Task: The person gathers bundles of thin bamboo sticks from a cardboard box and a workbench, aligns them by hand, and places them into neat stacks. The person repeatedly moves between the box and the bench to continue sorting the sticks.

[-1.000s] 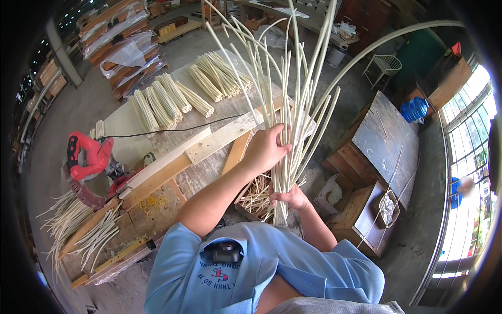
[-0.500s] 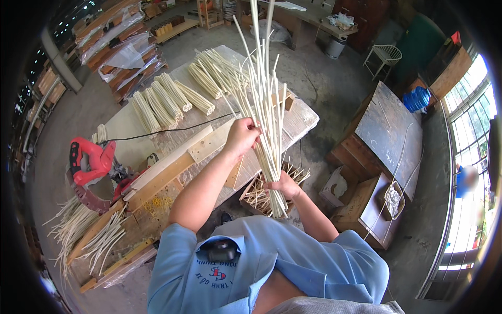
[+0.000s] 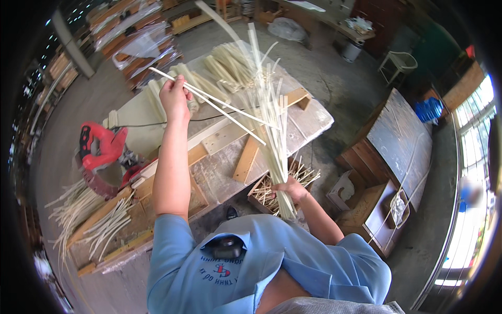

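Note:
My right hand (image 3: 291,189) grips the lower part of a bundle of long pale rattan sticks (image 3: 273,141), which stands nearly upright before me, fanned and blurred at the top. Raised to the left over the bench, my left hand (image 3: 175,99) is closed on a couple of loose rattan sticks (image 3: 225,109). Their lower ends slant down to the right and overlap the bundle. Beneath my right hand is a box of short stick offcuts (image 3: 264,191). Tied-looking bundles of sticks (image 3: 228,65) lie at the back of the workbench (image 3: 308,118).
A red power saw (image 3: 99,149) stands at the bench's left, with loose sticks (image 3: 78,209) beside it. Wooden rails (image 3: 217,137) run along the bench, and a black cable crosses it. At right stand a dark-topped cabinet (image 3: 400,141) and a blue water bottle (image 3: 429,110).
My left hand has moved from beside the bundle outward to the upper left, drawing a couple of sticks away. My right hand still holds the bundle, whose tops have spread and swayed left.

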